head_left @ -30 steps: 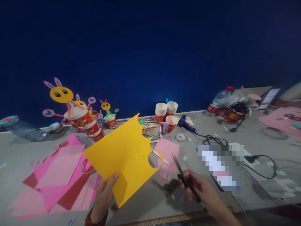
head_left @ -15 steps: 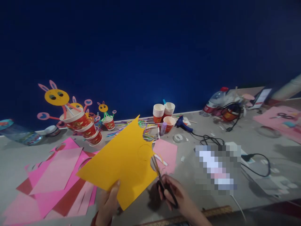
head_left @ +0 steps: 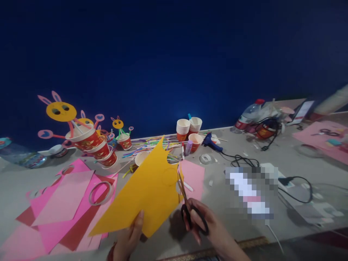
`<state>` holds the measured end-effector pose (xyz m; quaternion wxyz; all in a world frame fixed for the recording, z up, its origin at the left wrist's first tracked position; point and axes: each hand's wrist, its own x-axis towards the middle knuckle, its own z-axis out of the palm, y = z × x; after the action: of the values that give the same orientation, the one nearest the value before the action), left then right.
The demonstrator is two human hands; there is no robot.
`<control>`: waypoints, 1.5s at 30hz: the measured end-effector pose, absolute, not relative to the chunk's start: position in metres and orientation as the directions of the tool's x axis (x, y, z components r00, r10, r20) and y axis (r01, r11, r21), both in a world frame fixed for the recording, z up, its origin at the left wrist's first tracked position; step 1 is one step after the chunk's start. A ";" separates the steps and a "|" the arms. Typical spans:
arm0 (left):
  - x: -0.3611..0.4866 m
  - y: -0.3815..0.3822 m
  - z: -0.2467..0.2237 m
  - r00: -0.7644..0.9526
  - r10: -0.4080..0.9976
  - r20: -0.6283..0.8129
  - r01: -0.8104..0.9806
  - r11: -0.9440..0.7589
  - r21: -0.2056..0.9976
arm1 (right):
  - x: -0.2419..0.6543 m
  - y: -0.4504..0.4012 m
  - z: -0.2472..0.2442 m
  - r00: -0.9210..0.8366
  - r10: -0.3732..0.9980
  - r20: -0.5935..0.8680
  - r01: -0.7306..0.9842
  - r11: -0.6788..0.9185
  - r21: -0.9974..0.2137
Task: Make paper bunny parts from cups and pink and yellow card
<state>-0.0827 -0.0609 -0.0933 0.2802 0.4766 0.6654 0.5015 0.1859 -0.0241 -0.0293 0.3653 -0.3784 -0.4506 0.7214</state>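
Note:
A sheet of yellow paper (head_left: 138, 192) is pinched at its lower edge by my left hand (head_left: 133, 232), thumb on top. Curved bites are cut out of its right side, and a faint circle is drawn near that edge. My right hand (head_left: 202, 221) grips black-handled scissors (head_left: 185, 195) through their loops. The blades point up and away, slightly parted, beside the cut edge; whether they touch the paper I cannot tell. Behind the blades lies a pink paper sheet (head_left: 194, 177) with a white pen (head_left: 187, 186) on it.
Pink and red papers (head_left: 62, 203) with a tape roll (head_left: 100, 193) lie left. Red cups with bunny-faced figures (head_left: 61, 111) stand behind them. Farther back are stacked paper cups (head_left: 183, 127), straws, a blue glue gun (head_left: 212, 143) and its cord. A bottle (head_left: 247, 116) stands at right.
The yellow sheet has tilted and dropped slightly, uncovering a white cup and the tape roll. The scissors have turned more upright and their handles have spread. My left hand has shifted slightly right.

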 end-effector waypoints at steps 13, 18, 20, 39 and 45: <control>-0.048 -0.067 -0.087 -0.381 0.877 -0.293 -0.103 0.275 0.956 | 0.179 -0.022 -0.043 -0.356 0.930 -0.093 -0.267 -0.197 -0.943; -0.046 -0.069 -0.095 -0.399 0.864 -0.306 -0.134 0.275 0.952 | 0.180 -0.022 -0.032 -0.349 0.933 -0.081 -0.262 -0.181 -0.948; -0.048 -0.070 -0.097 -0.403 0.867 -0.294 -0.086 0.284 0.955 | 0.180 -0.021 -0.031 -0.359 0.929 -0.086 -0.251 -0.185 -0.950; -0.050 -0.075 -0.083 -0.381 0.881 -0.281 0.003 0.305 0.952 | 0.200 -0.005 -0.023 -0.387 0.920 -0.058 -0.115 -0.111 -0.987; -0.049 -0.077 -0.091 -0.414 0.844 -0.340 -0.105 0.327 0.939 | 0.203 -0.001 -0.028 -0.435 0.901 -0.006 -0.117 -0.063 -0.991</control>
<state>-0.0490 -0.0767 -0.0906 0.4652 0.2765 0.6688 0.5099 0.2034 -0.0014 -0.0281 0.3985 -0.3520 -0.5567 0.6383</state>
